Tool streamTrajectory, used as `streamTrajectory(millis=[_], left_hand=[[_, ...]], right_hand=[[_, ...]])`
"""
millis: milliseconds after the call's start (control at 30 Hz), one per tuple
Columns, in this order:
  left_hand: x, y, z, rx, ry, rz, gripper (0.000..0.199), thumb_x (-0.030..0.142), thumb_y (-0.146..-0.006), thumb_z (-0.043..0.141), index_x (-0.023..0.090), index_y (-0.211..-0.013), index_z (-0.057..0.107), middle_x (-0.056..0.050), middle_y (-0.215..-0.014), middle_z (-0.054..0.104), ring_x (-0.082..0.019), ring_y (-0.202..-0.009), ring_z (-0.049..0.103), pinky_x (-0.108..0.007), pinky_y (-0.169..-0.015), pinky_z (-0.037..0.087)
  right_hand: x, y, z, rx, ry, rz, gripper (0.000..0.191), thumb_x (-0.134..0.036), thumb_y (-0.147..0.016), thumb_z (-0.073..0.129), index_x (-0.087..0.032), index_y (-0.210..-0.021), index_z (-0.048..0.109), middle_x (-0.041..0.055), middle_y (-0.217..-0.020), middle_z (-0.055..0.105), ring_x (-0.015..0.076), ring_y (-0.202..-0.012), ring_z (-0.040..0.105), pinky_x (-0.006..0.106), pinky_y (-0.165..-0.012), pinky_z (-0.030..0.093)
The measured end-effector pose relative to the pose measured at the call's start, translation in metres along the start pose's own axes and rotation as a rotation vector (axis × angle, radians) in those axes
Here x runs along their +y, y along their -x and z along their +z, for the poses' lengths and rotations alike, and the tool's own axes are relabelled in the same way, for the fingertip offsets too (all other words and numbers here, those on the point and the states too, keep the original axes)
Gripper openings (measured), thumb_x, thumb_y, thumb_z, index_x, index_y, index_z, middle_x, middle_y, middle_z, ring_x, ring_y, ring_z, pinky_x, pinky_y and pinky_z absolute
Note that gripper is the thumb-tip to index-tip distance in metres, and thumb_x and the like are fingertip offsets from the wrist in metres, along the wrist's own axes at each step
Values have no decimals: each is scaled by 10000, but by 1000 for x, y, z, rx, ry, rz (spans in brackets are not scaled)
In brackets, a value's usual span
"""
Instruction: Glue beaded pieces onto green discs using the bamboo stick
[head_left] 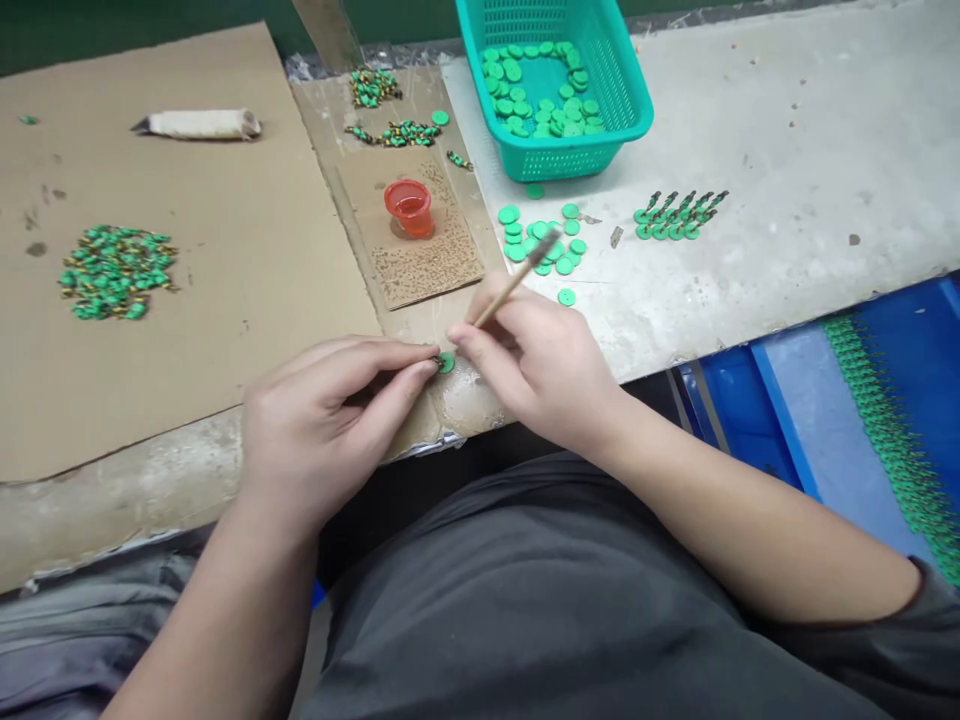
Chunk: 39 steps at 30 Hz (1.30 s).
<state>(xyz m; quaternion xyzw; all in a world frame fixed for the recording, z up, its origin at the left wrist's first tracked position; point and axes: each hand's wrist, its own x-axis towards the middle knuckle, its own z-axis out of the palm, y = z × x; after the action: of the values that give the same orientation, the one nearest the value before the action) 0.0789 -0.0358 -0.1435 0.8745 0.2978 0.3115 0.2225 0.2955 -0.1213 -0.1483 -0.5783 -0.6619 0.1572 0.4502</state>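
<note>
While the left hand (322, 415) pinches a green disc (448, 363) at the near edge of the table (780, 260), apparently steadying it, the right hand (547, 360) grips a brush (517, 281), tip pointing far right.

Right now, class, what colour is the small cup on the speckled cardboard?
The small cup is orange-red, seen best in the head view.

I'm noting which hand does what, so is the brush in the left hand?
No, the right hand holds the brush, its dark tip pointing away from the person.
</note>
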Motion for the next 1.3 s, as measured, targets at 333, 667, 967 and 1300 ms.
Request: streamTrajectory(millis=[333, 667, 967, 1300], left_hand=[[2, 3, -1, 15, 6, -3, 71, 288, -1075, 827, 277, -1042, 889, 31, -1047, 918, -136, -903, 835, -251, -887, 616], [4, 2, -1, 5, -2, -5, 81, 265, -1085, 811, 278, -1039, 877, 35, -1059, 919, -133, -932, 848, -243, -907, 630], [2, 3, -1, -1, -21, 35, 136, 286, -1102, 780, 265, -988, 851, 26, -1028, 912, -137, -924, 859, -236, -913, 637], [1, 0, -2, 11, 104, -131, 120, 361, -1028, 825, 298, -967, 906, 1, -982, 919, -182, -856, 861, -290, -852, 688]], right_hand=[[4, -1, -4, -33, -39, -85, 255, -308, -1216, 631, -222, -985, 698, 25, -1052, 790, 181, -918, 754, 319, -907, 607], [4, -2, 1, -111, 17, -84, 258, -319, -1244, 558, -243, -1047, 706, 11, -1056, 772, 192, -980, 777, 340, -967, 634], [-6, 2, 3, -169, 66, -68, 271, -336, -1282, 447, -268, -1200, 696, 11, -1058, 758, 206, -1053, 777, 343, -1007, 623], [-7, 9, -1, 50, -122, 60, 271, -400, -1221, 618, -245, -1004, 669, 28, -961, 784, 195, -898, 790, 335, -885, 661]])
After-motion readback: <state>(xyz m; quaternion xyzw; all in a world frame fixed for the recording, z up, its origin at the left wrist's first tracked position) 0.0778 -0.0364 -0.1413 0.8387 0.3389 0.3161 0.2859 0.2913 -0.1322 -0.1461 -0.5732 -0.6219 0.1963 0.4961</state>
